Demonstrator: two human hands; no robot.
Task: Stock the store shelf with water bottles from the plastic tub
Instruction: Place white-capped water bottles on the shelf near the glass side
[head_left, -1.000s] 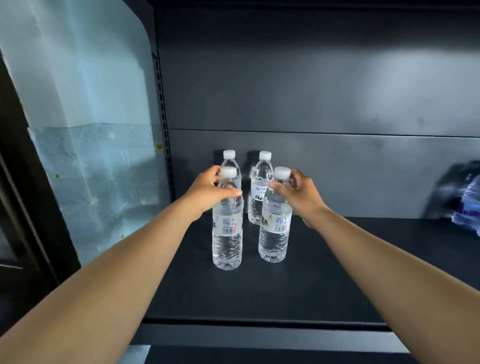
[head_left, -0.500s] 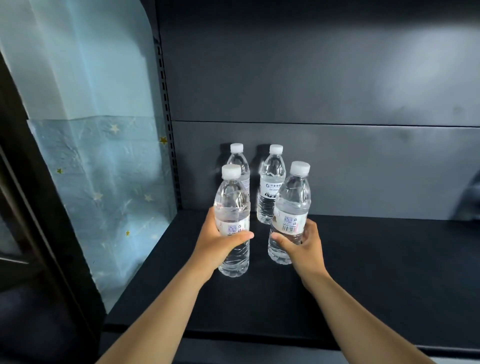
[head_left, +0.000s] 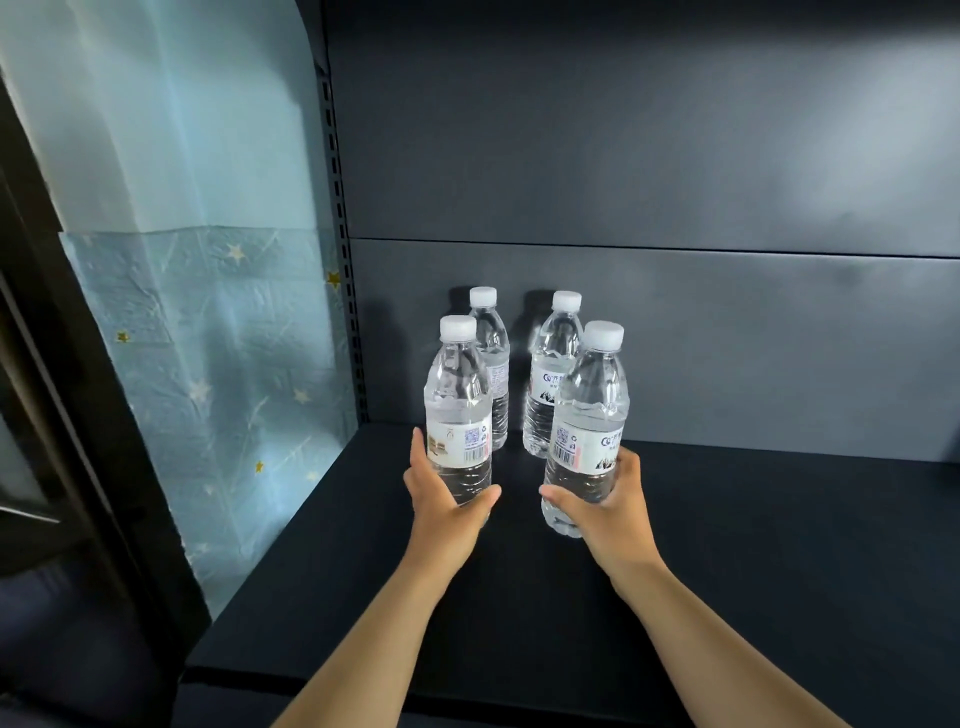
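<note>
Two clear water bottles with white caps stand at the back left of the dark shelf (head_left: 753, 545): the rear left bottle (head_left: 493, 364) and the rear right bottle (head_left: 550, 384). In front of them my left hand (head_left: 441, 512) grips the lower body of a front left bottle (head_left: 458, 410), which is upright. My right hand (head_left: 613, 512) holds a front right bottle (head_left: 589, 415) around its lower half; this bottle leans slightly to the right. The plastic tub is out of view.
The shelf's grey back panel (head_left: 675, 338) rises behind the bottles. A slotted upright post (head_left: 345, 270) marks the shelf's left side, with a pale blue starred wall covering (head_left: 208, 364) beyond it. The shelf's front edge (head_left: 467, 696) is near my forearms.
My hands slid from the bottles' necks down to their lower bodies. The front right bottle now tilts a little to the right. The view has moved closer to the shelf.
</note>
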